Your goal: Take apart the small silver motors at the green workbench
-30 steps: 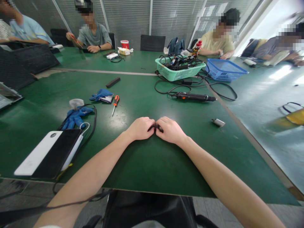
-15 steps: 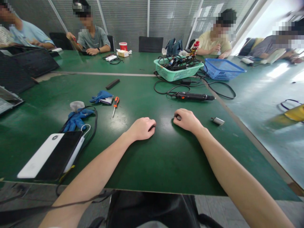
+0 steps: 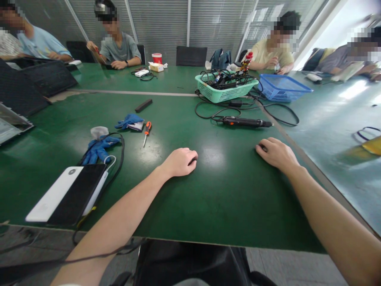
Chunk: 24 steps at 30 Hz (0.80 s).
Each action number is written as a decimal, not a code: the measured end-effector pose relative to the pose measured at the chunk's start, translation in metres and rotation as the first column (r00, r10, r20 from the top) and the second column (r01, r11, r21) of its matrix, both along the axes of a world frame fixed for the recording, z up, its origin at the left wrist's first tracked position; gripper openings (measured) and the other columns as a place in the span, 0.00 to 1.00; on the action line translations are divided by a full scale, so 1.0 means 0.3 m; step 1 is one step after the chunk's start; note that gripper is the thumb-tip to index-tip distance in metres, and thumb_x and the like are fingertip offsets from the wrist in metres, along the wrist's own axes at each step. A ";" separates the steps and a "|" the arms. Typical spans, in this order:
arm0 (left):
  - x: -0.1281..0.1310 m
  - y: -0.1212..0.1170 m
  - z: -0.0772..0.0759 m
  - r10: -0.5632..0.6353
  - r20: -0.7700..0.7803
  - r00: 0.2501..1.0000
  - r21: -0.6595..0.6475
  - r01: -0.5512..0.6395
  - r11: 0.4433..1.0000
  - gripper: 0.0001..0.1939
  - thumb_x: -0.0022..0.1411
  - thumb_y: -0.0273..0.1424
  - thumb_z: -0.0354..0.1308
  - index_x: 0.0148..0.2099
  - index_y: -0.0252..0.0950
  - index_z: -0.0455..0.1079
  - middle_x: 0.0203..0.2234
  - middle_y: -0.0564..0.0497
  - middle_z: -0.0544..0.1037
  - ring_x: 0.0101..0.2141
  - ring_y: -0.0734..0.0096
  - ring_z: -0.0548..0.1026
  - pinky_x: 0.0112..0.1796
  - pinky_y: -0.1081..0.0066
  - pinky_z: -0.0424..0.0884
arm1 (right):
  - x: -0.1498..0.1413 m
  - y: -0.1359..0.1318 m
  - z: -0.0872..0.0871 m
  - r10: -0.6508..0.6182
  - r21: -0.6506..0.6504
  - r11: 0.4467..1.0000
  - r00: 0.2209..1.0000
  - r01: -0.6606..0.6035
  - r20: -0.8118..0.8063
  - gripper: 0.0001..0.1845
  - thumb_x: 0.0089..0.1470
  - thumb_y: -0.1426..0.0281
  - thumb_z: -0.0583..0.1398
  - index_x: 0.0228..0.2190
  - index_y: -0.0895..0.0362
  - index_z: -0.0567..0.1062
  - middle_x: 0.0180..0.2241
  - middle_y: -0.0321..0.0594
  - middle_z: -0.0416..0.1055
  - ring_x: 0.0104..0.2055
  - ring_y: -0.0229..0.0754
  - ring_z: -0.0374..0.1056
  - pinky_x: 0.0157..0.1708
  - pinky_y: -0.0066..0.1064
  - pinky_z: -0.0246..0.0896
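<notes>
My left hand point(image 3: 181, 162) rests on the green table point(image 3: 208, 210) near the middle, fingers curled closed. A bit of something small and black point(image 3: 193, 161) shows between thumb and forefinger; its kind cannot be made out. Well to the right lies my right hand point(image 3: 275, 153), low on the table, its fingers also curled in. A dark spot shows inside its grip, but what it holds is hidden. The small silver metal piece seen there earlier is out of sight, at the place my right hand now covers.
An orange-handled screwdriver point(image 3: 147, 133), blue gloves point(image 3: 100, 150) and a white-and-black phone-like slab point(image 3: 67, 194) lie left. Beyond my hands are a black electric screwdriver point(image 3: 245, 122) with a cord, a green basket point(image 3: 222, 94) of tools and a blue basket point(image 3: 282, 89). Several people sit around the table.
My hands, together over a small dark thing at first, have parted. The right one moved right to where the silver metal piece lay, covering it. The left hand stayed in place.
</notes>
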<state>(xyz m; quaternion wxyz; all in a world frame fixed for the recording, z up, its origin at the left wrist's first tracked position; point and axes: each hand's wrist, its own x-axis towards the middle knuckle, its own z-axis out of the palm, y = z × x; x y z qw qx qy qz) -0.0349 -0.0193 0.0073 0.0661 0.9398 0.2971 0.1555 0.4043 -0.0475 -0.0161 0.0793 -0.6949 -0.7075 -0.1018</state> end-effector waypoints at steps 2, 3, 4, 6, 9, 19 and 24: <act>0.001 0.000 0.000 -0.002 -0.003 1.000 0.004 0.002 1.000 0.07 0.66 0.30 0.52 0.41 0.37 0.71 0.33 0.49 0.78 0.36 0.64 0.74 0.39 0.65 0.69 | 0.028 -0.013 -0.009 -0.065 0.020 0.998 0.997 0.066 -0.036 0.13 0.63 0.59 0.56 0.35 0.53 0.75 0.37 0.48 0.72 0.37 0.45 0.65 0.32 0.37 0.50; 0.001 0.000 0.000 -0.003 -0.005 1.000 0.004 0.003 1.000 0.07 0.66 0.30 0.52 0.41 0.37 0.71 0.33 0.49 0.78 0.36 0.64 0.74 0.39 0.65 0.69 | 0.042 -0.019 -0.011 -0.102 0.030 0.994 0.993 0.103 -0.055 0.11 0.62 0.60 0.57 0.36 0.53 0.75 0.39 0.49 0.73 0.37 0.46 0.65 0.32 0.37 0.50; 0.002 0.000 0.001 -0.004 -0.008 1.000 0.002 0.004 1.000 0.07 0.66 0.30 0.52 0.41 0.37 0.71 0.33 0.48 0.78 0.36 0.64 0.74 0.39 0.65 0.69 | 0.055 -0.025 -0.013 -0.133 0.034 0.990 0.988 0.135 -0.073 0.10 0.61 0.60 0.58 0.36 0.53 0.75 0.40 0.50 0.74 0.38 0.46 0.66 0.33 0.38 0.51; 0.003 0.001 0.001 0.000 -0.008 1.000 -0.003 0.000 1.000 0.07 0.66 0.30 0.52 0.42 0.37 0.71 0.33 0.48 0.78 0.36 0.64 0.74 0.39 0.65 0.69 | 0.080 -0.037 -0.012 -0.176 0.034 0.983 0.981 0.179 -0.082 0.12 0.59 0.59 0.58 0.39 0.52 0.76 0.41 0.53 0.75 0.39 0.49 0.67 0.35 0.40 0.52; 0.003 0.001 0.002 0.000 -0.002 1.000 -0.004 -0.001 1.000 0.07 0.66 0.30 0.52 0.42 0.37 0.71 0.33 0.49 0.78 0.36 0.64 0.74 0.39 0.65 0.69 | 0.108 -0.055 -0.008 -0.297 0.020 0.955 0.955 0.297 -0.028 0.24 0.59 0.50 0.57 0.43 0.55 0.78 0.44 0.61 0.74 0.45 0.58 0.67 0.39 0.46 0.53; 0.005 -0.002 0.011 0.004 -0.017 1.000 -0.012 -0.004 1.000 0.06 0.66 0.30 0.52 0.41 0.37 0.71 0.33 0.49 0.78 0.36 0.65 0.74 0.40 0.66 0.68 | 0.112 -0.090 -0.003 -0.726 -0.108 0.687 0.687 0.719 -0.045 0.50 0.56 0.35 0.45 0.55 0.63 0.74 0.53 0.72 0.66 0.57 0.73 0.61 0.49 0.57 0.55; 0.005 -0.001 0.009 0.001 -0.013 1.000 -0.013 -0.001 1.000 0.06 0.66 0.29 0.52 0.41 0.37 0.71 0.34 0.49 0.78 0.36 0.65 0.74 0.40 0.66 0.68 | 0.098 -0.096 0.002 -0.771 -0.143 0.637 0.622 0.758 -0.137 0.50 0.58 0.35 0.43 0.57 0.62 0.73 0.56 0.74 0.63 0.60 0.73 0.57 0.52 0.60 0.51</act>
